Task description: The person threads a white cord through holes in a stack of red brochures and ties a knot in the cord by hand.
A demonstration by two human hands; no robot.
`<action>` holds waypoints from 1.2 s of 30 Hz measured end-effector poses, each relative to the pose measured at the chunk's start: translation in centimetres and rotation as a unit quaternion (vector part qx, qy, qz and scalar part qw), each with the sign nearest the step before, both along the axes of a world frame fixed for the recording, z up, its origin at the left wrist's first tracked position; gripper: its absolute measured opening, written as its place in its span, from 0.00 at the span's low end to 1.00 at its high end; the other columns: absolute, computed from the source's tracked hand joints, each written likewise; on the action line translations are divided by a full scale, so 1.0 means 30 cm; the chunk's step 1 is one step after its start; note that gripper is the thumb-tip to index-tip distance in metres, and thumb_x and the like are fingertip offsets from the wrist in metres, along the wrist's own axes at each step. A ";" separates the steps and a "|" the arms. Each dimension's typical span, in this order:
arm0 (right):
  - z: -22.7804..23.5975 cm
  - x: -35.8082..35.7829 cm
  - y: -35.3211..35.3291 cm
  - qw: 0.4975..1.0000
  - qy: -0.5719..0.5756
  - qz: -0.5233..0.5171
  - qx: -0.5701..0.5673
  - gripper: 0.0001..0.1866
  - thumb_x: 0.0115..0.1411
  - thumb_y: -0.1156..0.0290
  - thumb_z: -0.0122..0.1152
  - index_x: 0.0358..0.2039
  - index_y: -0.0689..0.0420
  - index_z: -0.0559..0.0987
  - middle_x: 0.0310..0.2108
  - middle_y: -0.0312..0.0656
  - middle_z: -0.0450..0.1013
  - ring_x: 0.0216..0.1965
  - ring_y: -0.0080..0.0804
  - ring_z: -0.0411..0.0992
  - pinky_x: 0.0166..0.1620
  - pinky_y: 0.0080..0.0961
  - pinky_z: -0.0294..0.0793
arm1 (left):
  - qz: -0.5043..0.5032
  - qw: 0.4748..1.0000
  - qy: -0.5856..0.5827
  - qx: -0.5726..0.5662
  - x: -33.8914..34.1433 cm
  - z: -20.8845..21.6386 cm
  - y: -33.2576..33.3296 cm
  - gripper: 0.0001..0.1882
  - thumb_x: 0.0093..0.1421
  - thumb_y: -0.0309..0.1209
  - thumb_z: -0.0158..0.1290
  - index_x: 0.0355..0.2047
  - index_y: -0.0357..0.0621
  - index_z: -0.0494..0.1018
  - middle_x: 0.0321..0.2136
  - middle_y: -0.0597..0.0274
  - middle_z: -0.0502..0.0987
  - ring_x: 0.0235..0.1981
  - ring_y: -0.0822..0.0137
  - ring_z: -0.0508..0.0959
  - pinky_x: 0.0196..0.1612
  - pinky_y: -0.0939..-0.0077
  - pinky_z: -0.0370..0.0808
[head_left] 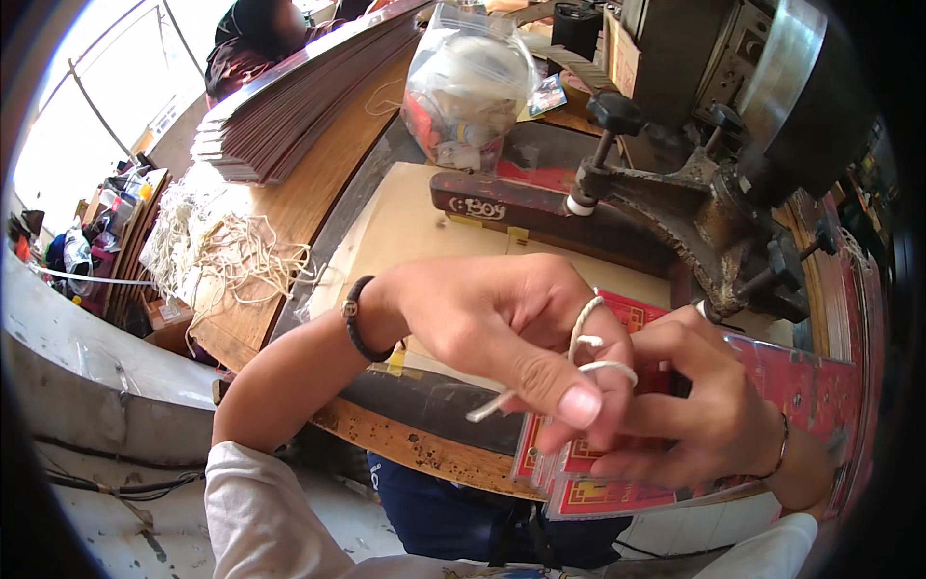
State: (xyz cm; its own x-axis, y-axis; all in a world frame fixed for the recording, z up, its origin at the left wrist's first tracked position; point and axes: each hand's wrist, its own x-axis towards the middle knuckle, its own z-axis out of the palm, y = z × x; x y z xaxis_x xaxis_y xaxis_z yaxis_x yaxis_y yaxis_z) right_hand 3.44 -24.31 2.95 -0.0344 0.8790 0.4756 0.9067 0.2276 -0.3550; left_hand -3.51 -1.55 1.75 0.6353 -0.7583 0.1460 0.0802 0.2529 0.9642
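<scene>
A short white cord (603, 366) loops around the fingers of my left hand (511, 333), one loose end poking out below the thumb. The thumb and fingers of that hand are closed on the cord. Close against its fingertips, my right hand (709, 400) has its fingers curled inward; what they grip is hidden. Beneath both hands lie red printed sheets (603, 494) with gold patterns and a clear, shiny covering. They rest at the near edge of the workbench, and my hands cover much of them.
A black metal machine (709, 198) with knobs stands at the right, beside a dark red bar (526, 220) on a tan board (395, 227). Further left are a tangle of white cords (236, 246), a thick stack of sheets (289, 130) and a filled plastic bag (468, 96). Another person (241, 53) is at the back.
</scene>
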 end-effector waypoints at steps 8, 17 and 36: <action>-0.006 0.029 -0.016 1.000 0.006 -0.010 0.028 0.18 0.46 0.50 0.74 0.30 0.51 0.84 0.36 0.40 0.72 0.33 0.33 0.69 0.36 0.28 0.68 | 0.018 0.997 0.067 -0.030 0.008 -0.005 -0.004 0.19 0.63 0.33 0.56 0.43 0.25 0.74 0.29 0.51 0.81 0.21 0.74 0.75 0.23 0.82 0.68; -0.020 0.012 -0.007 0.992 0.101 -0.026 0.070 0.31 0.41 0.57 0.81 0.40 0.56 0.73 0.34 0.42 0.74 0.34 0.31 0.72 0.37 0.28 0.70 | 0.023 0.983 -0.145 0.110 0.003 0.030 -0.037 0.17 0.54 0.38 0.67 0.28 0.35 0.77 0.18 0.62 0.76 0.17 0.73 0.72 0.20 0.75 0.65; -0.024 0.023 0.002 0.919 0.363 -0.107 0.111 0.18 0.67 0.69 0.50 0.54 0.61 0.63 0.29 0.35 0.68 0.30 0.15 0.65 0.37 0.13 0.66 | 0.369 0.872 -0.277 0.166 0.052 0.070 0.237 0.13 0.66 0.35 0.49 0.42 0.36 0.72 0.31 0.63 0.73 0.21 0.80 0.63 0.21 0.85 0.59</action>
State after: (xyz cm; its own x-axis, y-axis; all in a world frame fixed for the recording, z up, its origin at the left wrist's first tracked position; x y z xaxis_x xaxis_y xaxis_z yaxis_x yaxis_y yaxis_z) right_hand 4.14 -24.25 2.24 0.5248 0.7076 0.4732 0.4823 0.2109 -0.8502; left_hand -1.96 5.55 3.86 0.8700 -0.2326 0.4348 -0.4866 -0.2622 0.8333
